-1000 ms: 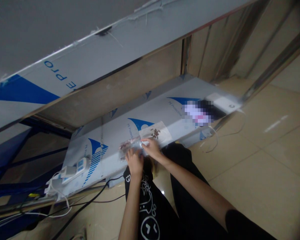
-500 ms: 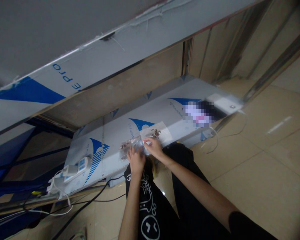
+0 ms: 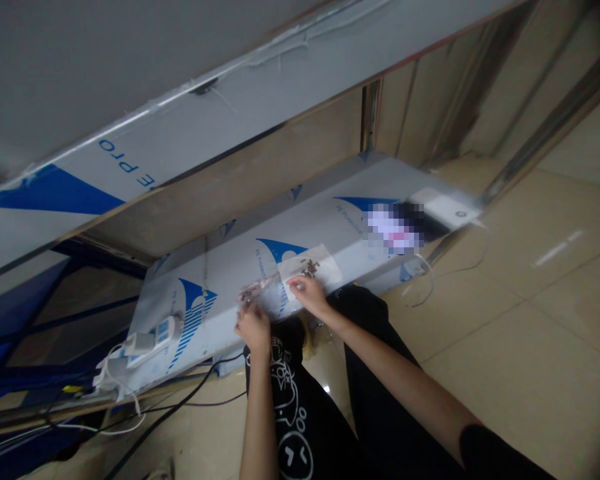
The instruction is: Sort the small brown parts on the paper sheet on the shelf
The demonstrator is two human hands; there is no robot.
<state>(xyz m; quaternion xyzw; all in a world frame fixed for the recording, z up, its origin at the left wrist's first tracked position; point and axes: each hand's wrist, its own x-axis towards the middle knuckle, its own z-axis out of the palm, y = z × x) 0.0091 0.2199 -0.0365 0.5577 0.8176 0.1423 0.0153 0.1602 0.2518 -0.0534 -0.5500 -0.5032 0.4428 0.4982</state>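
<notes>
On the low shelf, a clear plastic bag [image 3: 253, 291] holds small reddish-brown pieces. My left hand [image 3: 254, 327] is at the near edge of this bag, with its fingers bent together; what is between the fingertips is hidden. To the right lies a white sheet [image 3: 330, 267] with a loose pile of small brown pieces [image 3: 309, 267] on it. My right hand [image 3: 307, 293] rests over the sheet's near left part, below the pile. Its thumb and index finger are pinched together, and whatever they hold is too small to name.
A film-covered shelf [image 3: 230, 267] runs under both hands. At its left stand a power strip [image 3: 165, 333] and plugged-in white adapter [image 3: 139, 344] with cables. A phone-like screen [image 3: 397, 227], partly pixelated, and a white box [image 3: 447, 207] lie right. A large panel [image 3: 205, 127] overhangs.
My left hand has moved left and slightly down, away from my right hand, to the bag's near edge. My right hand has stayed almost in place over the sheet.
</notes>
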